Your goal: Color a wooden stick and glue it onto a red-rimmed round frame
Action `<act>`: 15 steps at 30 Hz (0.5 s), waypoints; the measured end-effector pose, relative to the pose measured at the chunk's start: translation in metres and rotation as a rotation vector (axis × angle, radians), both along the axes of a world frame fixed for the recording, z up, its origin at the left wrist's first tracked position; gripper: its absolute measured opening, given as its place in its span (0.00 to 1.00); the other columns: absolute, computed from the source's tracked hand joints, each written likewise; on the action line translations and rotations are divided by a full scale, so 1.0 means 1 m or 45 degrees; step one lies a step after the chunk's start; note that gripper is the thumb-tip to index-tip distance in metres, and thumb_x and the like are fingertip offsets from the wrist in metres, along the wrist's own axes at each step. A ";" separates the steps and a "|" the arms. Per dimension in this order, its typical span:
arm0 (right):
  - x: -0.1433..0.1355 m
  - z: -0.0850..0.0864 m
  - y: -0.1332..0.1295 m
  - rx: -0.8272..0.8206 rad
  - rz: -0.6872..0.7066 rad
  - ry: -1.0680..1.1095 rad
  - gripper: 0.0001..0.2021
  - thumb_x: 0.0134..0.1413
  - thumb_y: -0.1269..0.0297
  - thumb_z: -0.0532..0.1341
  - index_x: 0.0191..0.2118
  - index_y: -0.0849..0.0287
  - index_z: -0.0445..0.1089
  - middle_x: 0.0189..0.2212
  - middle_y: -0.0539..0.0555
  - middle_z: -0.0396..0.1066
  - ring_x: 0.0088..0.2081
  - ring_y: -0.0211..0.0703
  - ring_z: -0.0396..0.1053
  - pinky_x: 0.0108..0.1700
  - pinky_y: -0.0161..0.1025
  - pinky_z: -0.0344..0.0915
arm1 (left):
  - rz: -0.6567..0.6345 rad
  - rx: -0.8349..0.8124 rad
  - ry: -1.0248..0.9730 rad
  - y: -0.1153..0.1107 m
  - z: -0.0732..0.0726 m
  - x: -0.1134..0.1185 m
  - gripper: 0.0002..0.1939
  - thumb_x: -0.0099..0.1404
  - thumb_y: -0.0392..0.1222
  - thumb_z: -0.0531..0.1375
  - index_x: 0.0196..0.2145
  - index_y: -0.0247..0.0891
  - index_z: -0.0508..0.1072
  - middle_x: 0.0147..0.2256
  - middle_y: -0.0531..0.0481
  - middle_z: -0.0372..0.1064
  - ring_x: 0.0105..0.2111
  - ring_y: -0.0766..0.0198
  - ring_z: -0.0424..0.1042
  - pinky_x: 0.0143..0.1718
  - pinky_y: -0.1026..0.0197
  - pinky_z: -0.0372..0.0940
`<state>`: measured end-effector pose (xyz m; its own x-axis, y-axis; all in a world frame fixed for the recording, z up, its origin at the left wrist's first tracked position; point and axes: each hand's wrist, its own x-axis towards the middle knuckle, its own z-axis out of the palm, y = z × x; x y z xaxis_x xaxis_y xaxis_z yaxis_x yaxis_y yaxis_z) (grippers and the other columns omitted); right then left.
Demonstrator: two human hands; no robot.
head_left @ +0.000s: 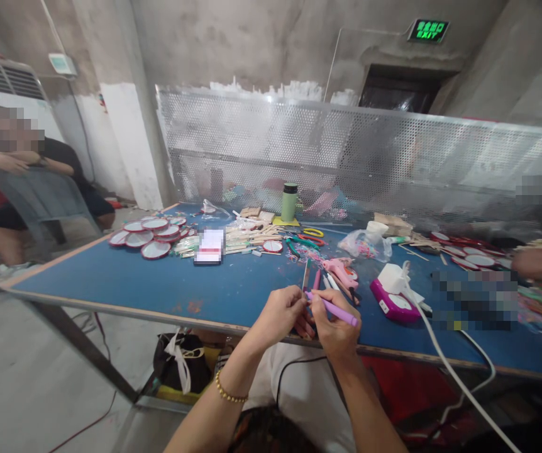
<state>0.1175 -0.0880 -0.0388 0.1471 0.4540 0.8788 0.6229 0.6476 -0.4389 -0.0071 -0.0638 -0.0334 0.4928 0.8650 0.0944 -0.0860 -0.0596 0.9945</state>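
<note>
My right hand (334, 324) is closed round a purple pen (339, 311) near the table's front edge, its tip pointing left. My left hand (280, 311) is just left of it, fingers pinched together close to the pen's tip; what they hold is too small to make out. Just beyond my hands lie a pink glue gun (340, 272), a dark pink pen (317, 279) and a few other pens.
On the blue table (134, 292) are round white discs (139, 239), wooden sticks, a phone (209, 246), a green bottle (289, 202), a plastic bag (365, 245) and a magenta power strip (393, 302) with a white cable. A seated person is at far left.
</note>
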 end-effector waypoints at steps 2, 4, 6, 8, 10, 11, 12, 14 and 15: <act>0.000 0.000 0.000 -0.006 0.004 -0.011 0.07 0.57 0.70 0.58 0.30 0.58 0.71 0.23 0.49 0.74 0.23 0.37 0.72 0.26 0.32 0.70 | 0.004 0.004 0.002 0.000 0.000 0.000 0.17 0.60 0.56 0.58 0.29 0.39 0.61 0.19 0.55 0.68 0.17 0.64 0.72 0.18 0.65 0.67; -0.001 0.000 0.000 -0.014 0.009 0.000 0.07 0.57 0.70 0.58 0.30 0.58 0.71 0.23 0.49 0.73 0.23 0.37 0.71 0.26 0.32 0.70 | 0.007 0.011 0.006 0.000 0.000 0.000 0.17 0.60 0.56 0.58 0.28 0.39 0.61 0.18 0.55 0.68 0.17 0.64 0.72 0.18 0.65 0.67; -0.001 0.000 -0.001 -0.029 0.014 0.031 0.07 0.57 0.70 0.58 0.30 0.58 0.71 0.23 0.49 0.73 0.23 0.37 0.71 0.26 0.32 0.70 | 0.003 0.006 0.001 0.000 -0.001 0.000 0.17 0.60 0.56 0.58 0.28 0.39 0.60 0.18 0.55 0.68 0.17 0.64 0.72 0.18 0.66 0.66; -0.001 -0.002 -0.001 -0.041 0.007 0.082 0.07 0.58 0.69 0.57 0.30 0.58 0.71 0.23 0.49 0.73 0.22 0.37 0.70 0.25 0.32 0.69 | 0.001 -0.005 -0.004 0.001 -0.002 0.000 0.18 0.59 0.56 0.58 0.28 0.40 0.60 0.19 0.54 0.69 0.17 0.64 0.72 0.18 0.66 0.66; 0.000 -0.004 -0.002 -0.052 -0.010 0.126 0.07 0.58 0.69 0.57 0.30 0.58 0.71 0.22 0.49 0.73 0.21 0.36 0.69 0.24 0.32 0.69 | -0.001 -0.014 0.001 0.001 -0.003 0.000 0.18 0.59 0.56 0.58 0.28 0.40 0.60 0.19 0.54 0.69 0.18 0.63 0.73 0.18 0.65 0.66; 0.000 -0.004 -0.002 -0.054 -0.019 0.135 0.07 0.57 0.69 0.58 0.30 0.58 0.71 0.22 0.48 0.72 0.20 0.36 0.69 0.24 0.32 0.68 | -0.003 -0.017 0.005 0.001 -0.003 0.000 0.18 0.60 0.56 0.58 0.28 0.40 0.60 0.19 0.54 0.69 0.18 0.63 0.73 0.18 0.65 0.66; 0.000 -0.004 -0.002 -0.055 -0.025 0.135 0.07 0.57 0.69 0.58 0.30 0.58 0.71 0.22 0.48 0.72 0.20 0.36 0.68 0.23 0.32 0.68 | -0.006 -0.019 0.009 0.001 -0.002 0.000 0.17 0.60 0.56 0.58 0.28 0.40 0.60 0.19 0.54 0.69 0.18 0.63 0.73 0.18 0.65 0.67; 0.000 -0.004 -0.002 -0.050 -0.030 0.110 0.07 0.57 0.69 0.58 0.29 0.59 0.71 0.21 0.48 0.71 0.19 0.35 0.68 0.23 0.32 0.67 | -0.010 -0.021 0.010 0.001 -0.002 0.000 0.17 0.60 0.56 0.57 0.28 0.40 0.60 0.18 0.54 0.69 0.18 0.63 0.72 0.18 0.64 0.67; 0.000 -0.003 -0.001 -0.047 -0.028 0.095 0.07 0.57 0.69 0.58 0.29 0.59 0.71 0.20 0.48 0.71 0.20 0.35 0.68 0.23 0.32 0.67 | -0.008 -0.018 0.008 0.001 -0.002 0.000 0.17 0.60 0.56 0.57 0.28 0.40 0.60 0.18 0.54 0.69 0.18 0.63 0.72 0.18 0.64 0.67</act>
